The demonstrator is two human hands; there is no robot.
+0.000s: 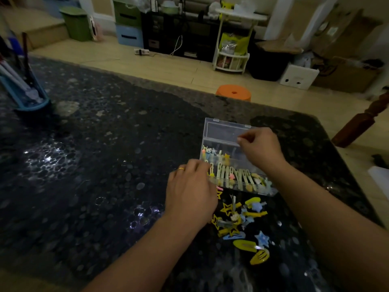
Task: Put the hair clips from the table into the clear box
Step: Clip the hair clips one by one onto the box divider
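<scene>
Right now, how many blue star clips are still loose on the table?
2 clearly: a big blue star clip near the yellow ovals, and a paler star clip just below the clear box. Others may be buried in the pile.

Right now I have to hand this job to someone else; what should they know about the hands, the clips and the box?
Left hand: at the near left corner of the clear box, fingers curled; whether it holds a clip is hidden.
Right hand: over the box, fingertips pinched together by the open lid; too small to tell whether anything is pinched.
Done: two rows of clips in the box, lined up along the near and middle compartments.
Left: a loose pile of clips on the table, yellow and blue, just in front of the box; the farthest out is a yellow clip nearest the person.
</scene>
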